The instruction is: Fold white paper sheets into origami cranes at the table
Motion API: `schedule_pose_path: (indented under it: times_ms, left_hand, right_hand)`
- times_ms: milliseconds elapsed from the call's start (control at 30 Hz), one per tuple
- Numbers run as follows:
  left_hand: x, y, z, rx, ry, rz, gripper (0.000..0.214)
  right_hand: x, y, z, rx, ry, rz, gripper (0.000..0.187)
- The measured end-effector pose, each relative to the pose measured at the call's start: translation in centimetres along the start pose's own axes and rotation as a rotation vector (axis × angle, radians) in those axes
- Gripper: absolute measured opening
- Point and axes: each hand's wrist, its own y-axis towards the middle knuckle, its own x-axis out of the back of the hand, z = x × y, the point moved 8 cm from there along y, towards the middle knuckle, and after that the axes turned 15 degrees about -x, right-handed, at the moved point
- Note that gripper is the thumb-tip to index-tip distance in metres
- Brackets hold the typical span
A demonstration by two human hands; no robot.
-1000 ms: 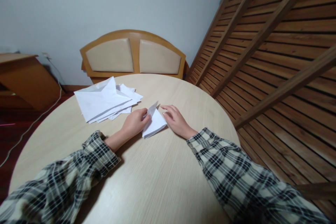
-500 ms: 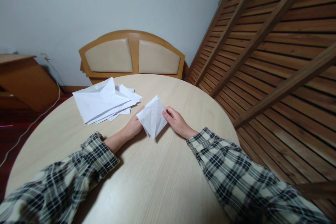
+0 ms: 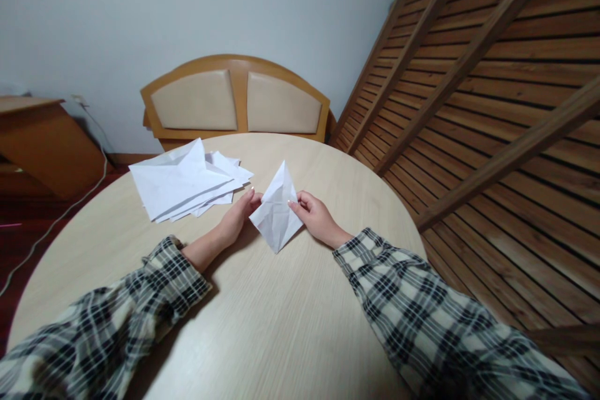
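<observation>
A folded sheet of white paper (image 3: 277, 209), shaped like a kite with creases down its face, is held just over the table in front of me. My right hand (image 3: 316, 215) pinches its right edge, thumb on the near face and fingers behind. At the paper's left edge is my left hand (image 3: 239, 217), its thumb raised and off the paper. The left fingers reach toward the edge, and their tips are partly hidden.
A stack of white folded papers (image 3: 182, 181) lies on the left of the round wooden table (image 3: 281, 325). Behind the table stands a padded headboard (image 3: 241, 100). A slatted wooden frame (image 3: 469, 137) leans along the right side. A cable (image 3: 60, 215) runs down at the left.
The folded paper has turned, its top point rising and more of its creased face showing. My left thumb has come away from it, while the right hand keeps its pinch.
</observation>
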Motion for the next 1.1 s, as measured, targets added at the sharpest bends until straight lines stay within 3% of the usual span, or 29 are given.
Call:
schedule_pose_path:
  times_ms: [233, 533, 700, 1100]
  left_hand:
    - [1.9, 0.5, -2.0, -0.102, 0.394, -0.016, 0.033]
    - [1.9, 0.4, -2.2, -0.104, 0.445, 0.014, 0.031]
    - [0.8, 0.2, -0.8, -0.052, 0.359, 0.094, 0.031]
    - [1.4, 0.0, -0.4, -0.012, 0.426, 0.037, 0.037]
  right_hand:
    - [0.1, -0.1, -0.2, 0.026, -0.1, -0.013, 0.024]
    - [0.6, -0.2, 0.0, 0.045, -0.153, -0.064, 0.022]
    - [0.7, -0.1, -0.2, 0.014, -0.098, -0.073, 0.024]
    - [0.5, 0.5, -1.4, -0.094, 0.109, -0.003, 0.033]
